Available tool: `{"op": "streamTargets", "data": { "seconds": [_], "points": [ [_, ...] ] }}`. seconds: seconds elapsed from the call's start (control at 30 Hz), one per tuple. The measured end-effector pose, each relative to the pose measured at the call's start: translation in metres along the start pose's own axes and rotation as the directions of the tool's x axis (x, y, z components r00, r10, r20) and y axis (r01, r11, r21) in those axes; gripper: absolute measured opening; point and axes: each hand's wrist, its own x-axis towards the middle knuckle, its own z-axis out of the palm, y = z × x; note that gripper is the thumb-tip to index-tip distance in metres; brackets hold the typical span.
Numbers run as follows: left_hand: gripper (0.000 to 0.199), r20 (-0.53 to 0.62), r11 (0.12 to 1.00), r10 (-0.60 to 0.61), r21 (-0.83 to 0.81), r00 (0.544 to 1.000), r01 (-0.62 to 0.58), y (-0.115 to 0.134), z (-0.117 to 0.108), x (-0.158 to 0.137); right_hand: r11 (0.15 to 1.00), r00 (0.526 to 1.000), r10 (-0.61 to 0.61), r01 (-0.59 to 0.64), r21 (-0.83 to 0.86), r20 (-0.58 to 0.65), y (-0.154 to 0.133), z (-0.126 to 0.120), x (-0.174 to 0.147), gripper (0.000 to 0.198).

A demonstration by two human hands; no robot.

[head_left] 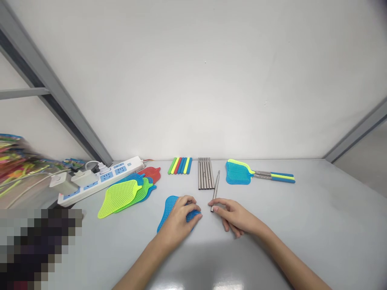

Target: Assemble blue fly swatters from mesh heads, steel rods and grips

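Observation:
My left hand [180, 219] lies over a blue fly swatter head [169, 206], its curled fingers and thumb around the narrow end, which they partly hide. Between thumb and index finger, my right hand [237, 215] pinches the lower end of a metal swatter rod [215, 188]; the rod slants upward, its thin tip pointing away from me. Just beyond, several more metal rods [206, 173] lie side by side. To their left is a row of coloured handle grips [180, 166] in green, yellow, red and blue.
Loose swatter heads [121, 195] in yellow, green, blue and red overlap at left, beside a white power strip [102, 179] with plugged-in adapters. Assembled fly swatters [238, 174] are stacked at right. A white wall [205, 88] stands behind the grey table [317, 217]. Colourful packages [18, 161] are at far left.

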Motion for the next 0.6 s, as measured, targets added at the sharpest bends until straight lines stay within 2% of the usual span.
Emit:
{"op": "streamTargets", "data": {
  "seconds": [0.2,0.3,0.47,0.57,0.6],
  "points": [
    [0.016,-0.012,1.000,0.009,0.013,1.000,-0.009,-0.001,0.001,0.000,0.999,0.995,0.051,-0.051,-0.002,-0.086,0.009,-0.009,0.002,0.041],
    [0.015,-0.017,1.000,0.010,0.018,1.000,-0.010,-0.001,0.001,0.000,0.998,0.996,0.067,-0.068,-0.018,-0.063,0.011,-0.014,0.001,0.039],
    [0.015,-0.006,1.000,0.006,0.025,1.000,-0.005,-0.002,0.001,0.000,0.989,0.982,0.145,-0.141,-0.037,0.119,0.005,-0.024,-0.009,0.041],
    [0.014,-0.001,1.000,-0.003,0.021,1.000,0.003,-0.001,0.001,0.000,0.974,0.916,0.227,-0.216,-0.072,0.330,-0.003,-0.030,-0.018,0.045],
    [0.014,0.000,1.000,-0.004,0.016,1.000,0.004,-0.001,0.001,0.000,0.974,0.903,0.228,-0.216,-0.074,0.364,-0.005,-0.031,-0.020,0.045]
  ]
}}
